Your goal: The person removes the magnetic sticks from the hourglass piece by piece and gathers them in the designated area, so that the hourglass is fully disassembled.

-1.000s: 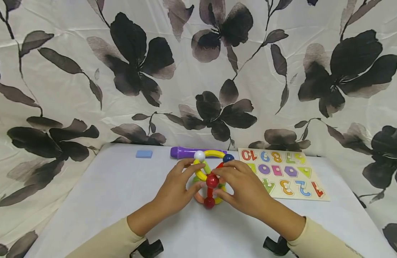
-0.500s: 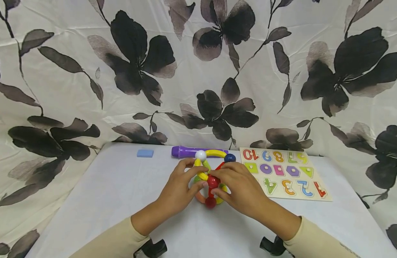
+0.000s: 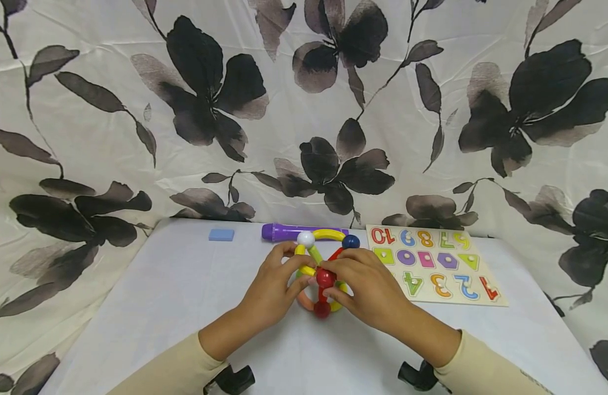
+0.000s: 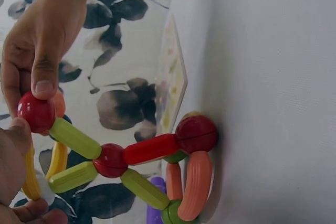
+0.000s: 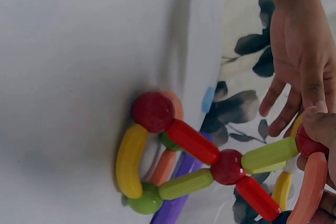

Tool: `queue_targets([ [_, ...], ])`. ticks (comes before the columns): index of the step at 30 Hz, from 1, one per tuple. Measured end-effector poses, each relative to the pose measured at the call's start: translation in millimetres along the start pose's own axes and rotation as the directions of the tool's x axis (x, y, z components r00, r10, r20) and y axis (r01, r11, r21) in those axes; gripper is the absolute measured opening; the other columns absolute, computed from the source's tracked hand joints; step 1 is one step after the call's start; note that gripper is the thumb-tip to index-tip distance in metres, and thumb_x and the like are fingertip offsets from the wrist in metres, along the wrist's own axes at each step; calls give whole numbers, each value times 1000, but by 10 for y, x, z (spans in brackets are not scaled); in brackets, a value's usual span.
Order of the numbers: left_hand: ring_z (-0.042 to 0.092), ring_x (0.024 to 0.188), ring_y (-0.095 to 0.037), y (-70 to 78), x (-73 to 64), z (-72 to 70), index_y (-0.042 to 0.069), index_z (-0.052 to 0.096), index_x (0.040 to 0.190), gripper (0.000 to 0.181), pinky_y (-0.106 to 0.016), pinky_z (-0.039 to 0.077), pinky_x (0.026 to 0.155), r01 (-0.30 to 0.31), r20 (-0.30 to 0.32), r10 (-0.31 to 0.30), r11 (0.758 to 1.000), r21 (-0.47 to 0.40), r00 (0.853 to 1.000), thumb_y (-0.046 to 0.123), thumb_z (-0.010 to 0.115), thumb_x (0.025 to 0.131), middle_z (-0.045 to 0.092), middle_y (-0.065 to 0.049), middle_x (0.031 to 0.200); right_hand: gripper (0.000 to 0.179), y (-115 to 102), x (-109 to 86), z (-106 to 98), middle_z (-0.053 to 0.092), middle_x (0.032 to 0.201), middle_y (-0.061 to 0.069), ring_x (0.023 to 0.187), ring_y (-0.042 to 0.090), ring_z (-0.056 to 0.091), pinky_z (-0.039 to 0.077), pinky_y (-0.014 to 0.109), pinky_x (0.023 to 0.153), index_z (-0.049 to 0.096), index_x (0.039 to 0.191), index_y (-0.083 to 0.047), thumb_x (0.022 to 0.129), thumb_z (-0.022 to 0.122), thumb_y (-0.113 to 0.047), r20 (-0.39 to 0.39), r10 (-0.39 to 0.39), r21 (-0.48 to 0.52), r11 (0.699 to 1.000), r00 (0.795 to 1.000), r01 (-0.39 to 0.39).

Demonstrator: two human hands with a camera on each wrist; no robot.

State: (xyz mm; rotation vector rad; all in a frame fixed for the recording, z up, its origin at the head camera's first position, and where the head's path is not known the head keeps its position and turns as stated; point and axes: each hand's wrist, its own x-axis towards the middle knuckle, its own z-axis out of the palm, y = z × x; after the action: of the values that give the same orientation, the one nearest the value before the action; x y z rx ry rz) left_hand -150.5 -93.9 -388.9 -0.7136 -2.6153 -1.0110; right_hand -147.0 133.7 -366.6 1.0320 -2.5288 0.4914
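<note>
On the white table [image 3: 160, 307], I remotely watch a multicoloured plastic ball-and-rod frame [image 4: 111, 160], seemingly steadier as the right hand [image 3: 373, 285], fingers now farther over its glossy red ball [image 3: 325, 277], grips it and the left hand [image 3: 269, 282] pinches its curved yellow rod [image 4: 30, 178].

blue ball [image 3: 350, 241] partly hidden, sleeves [image 3: 170, 362] cut off

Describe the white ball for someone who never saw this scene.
On the table, the left hand and right hand hold a ball-and-rod model. At its back, a curved yellow rod runs left from a dark blue ball. Its other end meets the white ball, the only white one visible.
</note>
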Motion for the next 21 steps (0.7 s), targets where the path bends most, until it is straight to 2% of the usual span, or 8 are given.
queue_targets([
  [10,54,125,-38,-26,-9,-30,24,70,115,25,-58,46,104,12,36,-13,1000,19,999,28,75,92,48,-22,141,53,4,-6,7,72,111,-6,117,19,55,47,39,99,72,128,-17,80,91,-29,-8,3,14,1000,1000,-3],
  [17,50,132,-38,-24,-9,-59,22,69,109,21,-55,46,106,14,30,-15,1000,24,999,27,77,90,51,-15,145,53,2,-15,5,72,113,-5,118,19,55,47,39,99,72,128,-17,80,91,-29,-4,16,17,1000,1000,-16],
  [21,47,135,-40,-45,-19,-84,24,69,110,23,-58,44,107,2,29,-4,999,49,1000,29,77,90,50,-15,145,53,2,-15,5,72,113,-5,119,20,55,47,39,99,72,128,-17,80,91,-30,-4,19,15,1000,1000,-19],
])
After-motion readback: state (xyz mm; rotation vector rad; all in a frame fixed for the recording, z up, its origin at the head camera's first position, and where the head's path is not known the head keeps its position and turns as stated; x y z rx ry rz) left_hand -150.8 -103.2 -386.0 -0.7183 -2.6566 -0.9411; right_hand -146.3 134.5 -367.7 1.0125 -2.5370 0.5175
